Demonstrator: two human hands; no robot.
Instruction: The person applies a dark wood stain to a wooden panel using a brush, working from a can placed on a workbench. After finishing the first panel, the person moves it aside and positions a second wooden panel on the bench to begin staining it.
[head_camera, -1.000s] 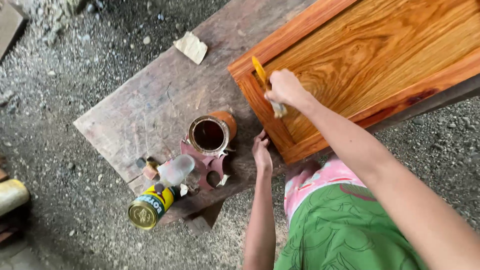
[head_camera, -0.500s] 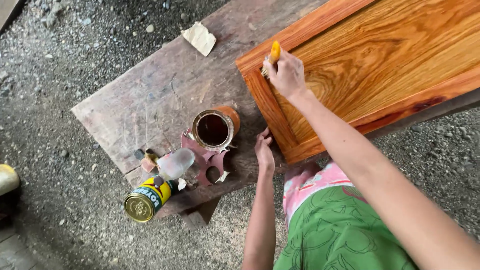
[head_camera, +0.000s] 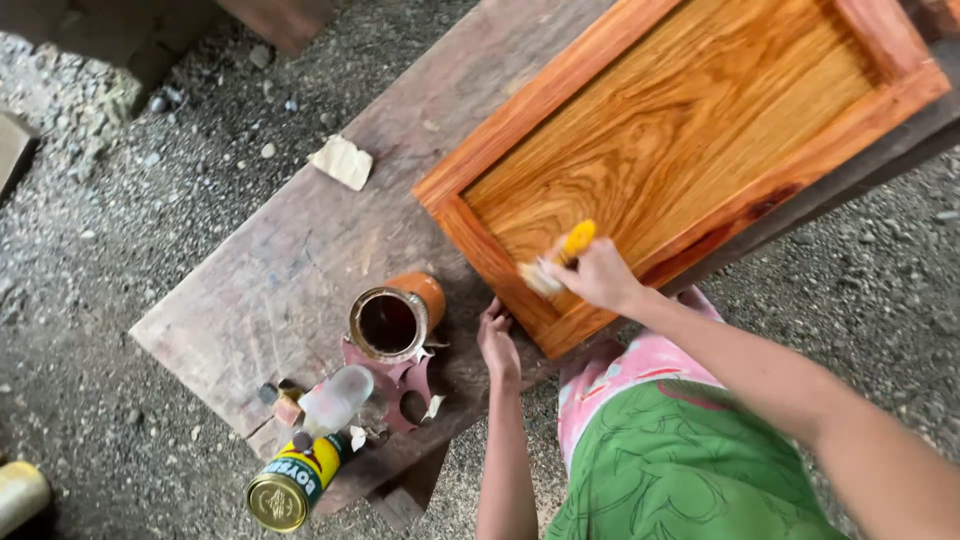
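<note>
While the right hand (head_camera: 598, 275) clasps a yellow-handled brush (head_camera: 556, 262), the wooden panel (head_camera: 680, 140) gleams glossy orange-brown.

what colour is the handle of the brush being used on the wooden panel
Yellow. The brush handle, gripped in the right hand, shows clearly in the head view.

Outdoor woodworking yard — gravel ground (head_camera: 120, 200), rough plank bench (head_camera: 300, 260).
</note>
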